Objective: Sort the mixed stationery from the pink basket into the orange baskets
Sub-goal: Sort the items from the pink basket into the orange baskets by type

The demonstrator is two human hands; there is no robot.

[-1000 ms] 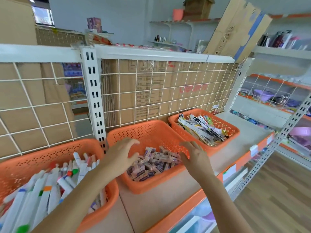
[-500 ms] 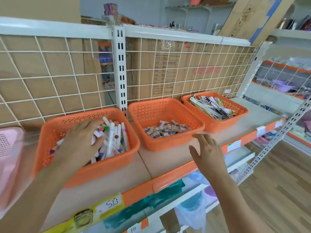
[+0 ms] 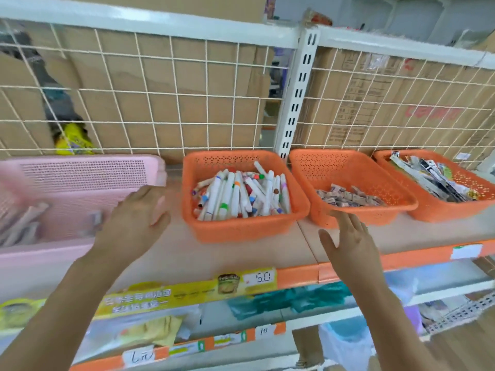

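Left grip (image 3: 134, 218) wide, empty, off the marker basket (image 3: 241, 228) now to its right, over pink basket (image 3: 80, 172); right grip (image 3: 348, 245) wide, hovering. Next pick begins, likely.

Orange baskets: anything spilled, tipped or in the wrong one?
Nothing stands out. Left basket holds only markers, middle basket small wrapped pieces, right basket long packets; all upright, nothing spilled on the shelf.

A white paper price tag (image 3: 258, 277) on the upper shelf's front edge (image 3: 300, 276) reads "5.0". A small white tag (image 3: 263, 330) on the lower shelf's front edge (image 3: 280, 327) reads "10". The print on the brown cardboard boxes (image 3: 375, 103) is blurred.
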